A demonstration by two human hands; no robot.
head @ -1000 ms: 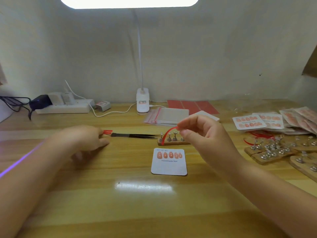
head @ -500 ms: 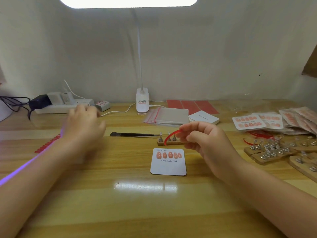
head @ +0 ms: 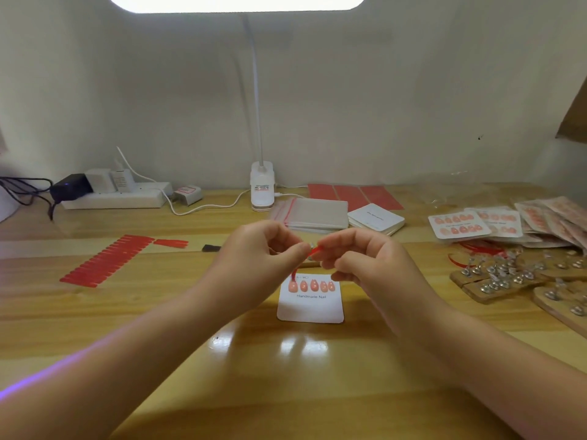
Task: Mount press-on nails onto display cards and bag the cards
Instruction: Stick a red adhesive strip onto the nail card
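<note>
**Hands Met Above Display Card**

The left hand (head: 263, 255) and right hand (head: 359, 258) pinched a thin red strip (head: 313, 251) between curled fingertips, above the white "Handmade Nail" display card (head: 310, 308) bearing five pink nails. The hands hid the wooden nail stand. Red adhesive strips (head: 108, 260) lay left; clear zip bags (head: 317, 213) lay behind.

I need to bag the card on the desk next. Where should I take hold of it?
Pinch the card by its blank near edge, coming from the front. It lies flat, its nails line the far half, and both hands hover there.
</note>
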